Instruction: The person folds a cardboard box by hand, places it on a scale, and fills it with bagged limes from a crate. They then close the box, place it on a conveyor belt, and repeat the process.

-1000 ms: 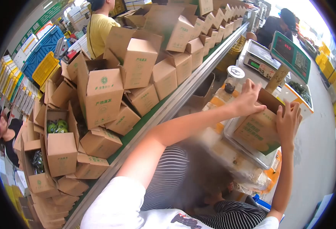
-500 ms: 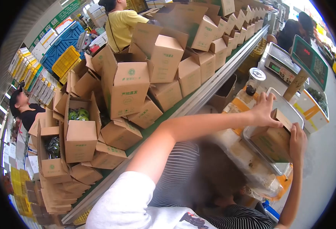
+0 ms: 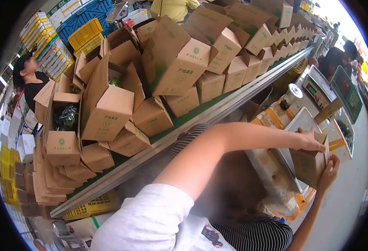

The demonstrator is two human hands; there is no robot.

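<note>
small cardboard box (image 3: 308,164): brown, green print on its side, held tilted over the near end of a metal scale tray (image 3: 297,122) at the right of the head view; whether it rests on the tray or is lifted just clear of it cannot be told. left hand (image 3: 310,141): laid on the box's upper edge, fingers (image 3: 320,147) curled over the top flap and pressing down. right hand (image 3: 330,173): cupped against the far lower side, fingers spread along the cardboard; the two hands clamp the box between them. contents: not visible; top appears folded shut, though the flaps are partly hidden by the left hand. progress, as judged: the box seems filled and closed and is at the weighing point, so packing looks done; placing it among the others looks left to do. conveyor (image 3: 184,119): green belt with metal rail, running diagonally up the frame, heaped with like cartons (image 3: 108,111), several open, one showing green produce (image 3: 65,119) in a bag. second scale (image 3: 317,90) with green display (image 3: 347,94) farther along the tabletop, a lidded jar (image 3: 292,93) beside it. other people: one in black at far left (image 3: 29,81), one in yellow at top (image 3: 173,7), one in dark clothing at upper right (image 3: 336,56), one in stripes directly below the camera (image 3: 251,234). yellow crates (image 3: 83,35) stacked beyond the belt.
</note>
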